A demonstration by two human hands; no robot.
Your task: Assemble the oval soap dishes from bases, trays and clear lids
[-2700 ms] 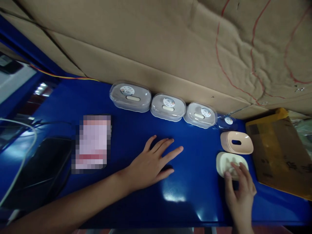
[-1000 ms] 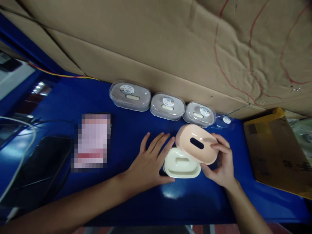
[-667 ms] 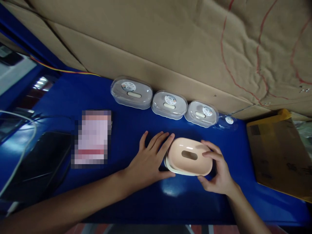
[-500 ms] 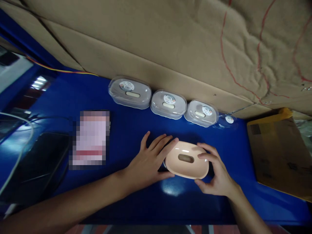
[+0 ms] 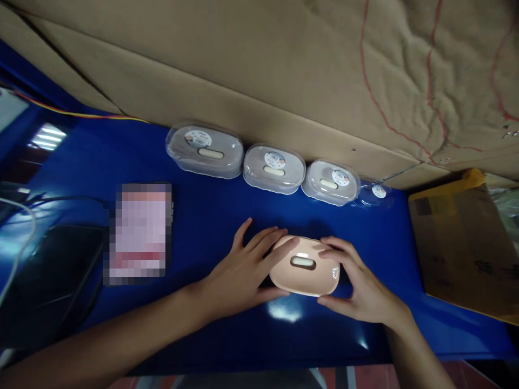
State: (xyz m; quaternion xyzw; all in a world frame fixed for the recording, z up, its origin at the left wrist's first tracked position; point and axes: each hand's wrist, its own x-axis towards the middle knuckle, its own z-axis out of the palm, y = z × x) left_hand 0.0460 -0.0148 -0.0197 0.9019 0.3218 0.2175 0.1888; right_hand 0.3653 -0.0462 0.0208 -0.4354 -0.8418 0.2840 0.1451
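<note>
A pale pink oval dish (image 5: 305,280) with a slot in its middle lies on the blue table between my hands. Something white shows through the slot. My left hand (image 5: 243,270) grips the dish at its left end, the index finger over the rim and the thumb at the near edge. At the right end, my right hand (image 5: 360,281) holds it with fingers on top and thumb at the near edge. Whatever lies under the dish is hidden.
Along the cardboard wall stand three grey oval boxes (image 5: 205,151) with clear covers, then a clear cover (image 5: 375,195). A pixelated screen (image 5: 140,232) and a black device (image 5: 52,270) lie left. A cardboard box (image 5: 462,248) stands right on the blue table (image 5: 203,210).
The pink dish appears flatter and more settled, and something white now shows in its slot. Both hands keep hold of it. The whole view has shifted slightly.
</note>
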